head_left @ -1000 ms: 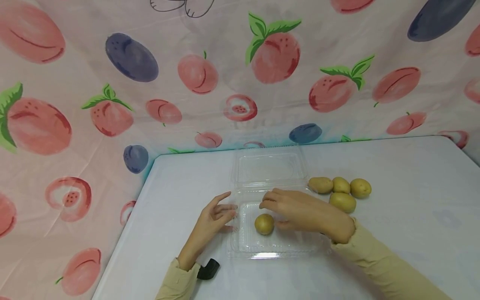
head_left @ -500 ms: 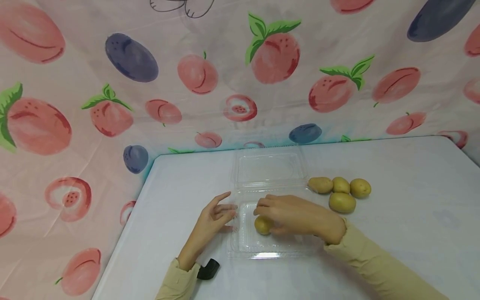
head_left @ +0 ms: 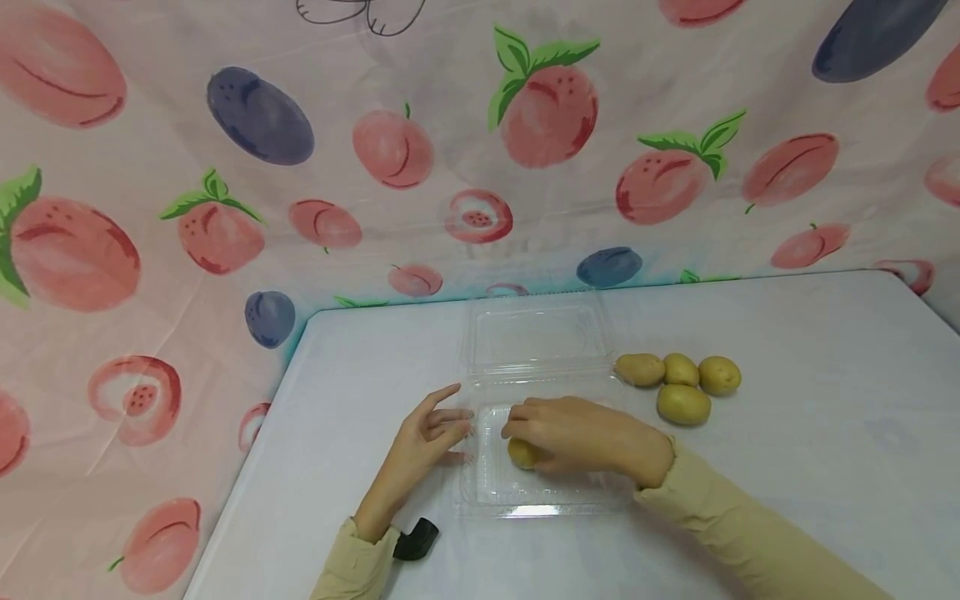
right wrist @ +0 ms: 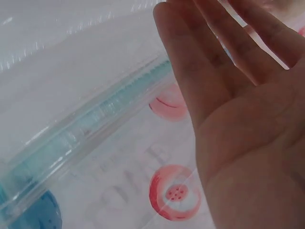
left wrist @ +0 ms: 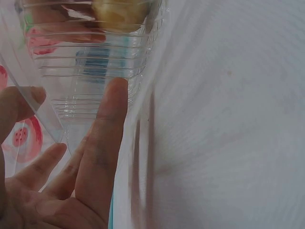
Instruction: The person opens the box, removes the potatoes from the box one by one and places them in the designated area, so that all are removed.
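Observation:
In the head view a round yellow potato (head_left: 522,452) sits in the base of a clear plastic clamshell box (head_left: 525,510). My right hand (head_left: 573,433) is over its right side, fingers above it and thumb low beside it; part of the potato is covered. The right wrist view shows that hand's fingers (right wrist: 190,67) fairly straight, with no firm grip visible. My left hand (head_left: 423,437) stays at the box's left side. In the left wrist view its fingers (left wrist: 97,162) are extended against the clear wall, and the potato (left wrist: 121,14) shows through the plastic.
Several more potatoes (head_left: 684,404) lie grouped on the white table (head_left: 810,467), right of the box. The box's clear lid (head_left: 540,333) lies folded back. A black object (head_left: 417,540) is by the left sleeve. A fruit-print cloth (head_left: 420,75) hangs behind.
My right hand has moved left and slightly down, covering more of the potato in the box. The left hand and the other potatoes have stayed put.

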`<state>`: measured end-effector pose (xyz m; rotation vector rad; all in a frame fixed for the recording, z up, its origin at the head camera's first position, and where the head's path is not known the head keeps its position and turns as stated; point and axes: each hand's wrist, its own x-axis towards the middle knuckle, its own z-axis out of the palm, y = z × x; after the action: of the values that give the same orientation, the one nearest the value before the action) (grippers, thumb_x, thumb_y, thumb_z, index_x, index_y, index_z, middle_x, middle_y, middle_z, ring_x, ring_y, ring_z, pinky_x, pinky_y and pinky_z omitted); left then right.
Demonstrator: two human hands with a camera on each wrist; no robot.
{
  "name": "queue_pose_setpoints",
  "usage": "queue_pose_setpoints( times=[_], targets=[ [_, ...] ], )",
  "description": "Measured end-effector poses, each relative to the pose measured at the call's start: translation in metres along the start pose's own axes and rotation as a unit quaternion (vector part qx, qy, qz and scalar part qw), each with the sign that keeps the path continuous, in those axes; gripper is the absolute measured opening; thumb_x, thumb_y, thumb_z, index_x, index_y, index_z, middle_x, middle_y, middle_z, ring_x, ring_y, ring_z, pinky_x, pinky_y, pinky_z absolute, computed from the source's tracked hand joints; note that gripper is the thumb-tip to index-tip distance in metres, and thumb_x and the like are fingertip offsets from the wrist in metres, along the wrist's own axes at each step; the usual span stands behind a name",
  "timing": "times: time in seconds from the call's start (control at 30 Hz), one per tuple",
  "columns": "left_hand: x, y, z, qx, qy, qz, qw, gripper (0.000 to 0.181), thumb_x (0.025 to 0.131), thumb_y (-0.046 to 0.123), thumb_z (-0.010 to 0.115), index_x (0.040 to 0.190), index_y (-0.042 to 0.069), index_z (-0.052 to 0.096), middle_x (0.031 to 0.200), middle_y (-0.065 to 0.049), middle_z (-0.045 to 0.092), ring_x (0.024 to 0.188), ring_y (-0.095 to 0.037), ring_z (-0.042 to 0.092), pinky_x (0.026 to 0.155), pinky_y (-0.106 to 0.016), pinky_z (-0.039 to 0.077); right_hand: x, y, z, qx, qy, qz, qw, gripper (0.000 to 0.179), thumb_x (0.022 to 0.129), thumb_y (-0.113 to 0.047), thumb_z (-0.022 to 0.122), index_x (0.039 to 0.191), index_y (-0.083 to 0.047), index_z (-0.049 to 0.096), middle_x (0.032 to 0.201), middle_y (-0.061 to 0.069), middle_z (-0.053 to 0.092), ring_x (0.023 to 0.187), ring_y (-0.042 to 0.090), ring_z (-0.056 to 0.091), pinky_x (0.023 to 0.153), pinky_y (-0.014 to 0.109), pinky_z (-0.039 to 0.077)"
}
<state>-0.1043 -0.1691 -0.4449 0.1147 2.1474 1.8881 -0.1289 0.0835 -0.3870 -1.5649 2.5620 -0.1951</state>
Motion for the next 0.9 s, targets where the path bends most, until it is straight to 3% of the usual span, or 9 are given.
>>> queue_pose_setpoints(
  times=[0.57, 0.9],
  targets=[
    [-0.0002, -0.0001, -0.0002, 0.001, 0.001, 0.003, 1.0, 0.06, 0.096, 0.017, 0.068, 0.15, 0.019, 0.041, 0.129, -0.02, 0.062, 0.11, -0.029, 0.066, 0.075, -0.037, 0.063, 0.0088, 0.0014, 0.006, 0.015, -0.014, 0.012, 0.9997, 0.026, 0.079, -0.01, 0.083, 0.101, -0.013, 0.067, 0.092, -0.005, 0.062, 0.081, 0.01, 0.055, 0.073, 0.022, 0.053],
    [0.0006, -0.0022, -0.0009, -0.002, 0.0, 0.009, 1.0, 0.06, 0.096, 0.016, 0.068, 0.149, 0.019, 0.042, 0.129, -0.021, 0.062, 0.11, -0.029, 0.066, 0.075, -0.036, 0.063, 0.008, 0.0019, 0.0073, 0.018, -0.015, 0.013, 0.9996, 0.027, 0.081, -0.013, 0.083, 0.103, -0.012, 0.067, 0.09, -0.005, 0.06, 0.077, 0.008, 0.052, 0.074, 0.021, 0.053]
  ],
)
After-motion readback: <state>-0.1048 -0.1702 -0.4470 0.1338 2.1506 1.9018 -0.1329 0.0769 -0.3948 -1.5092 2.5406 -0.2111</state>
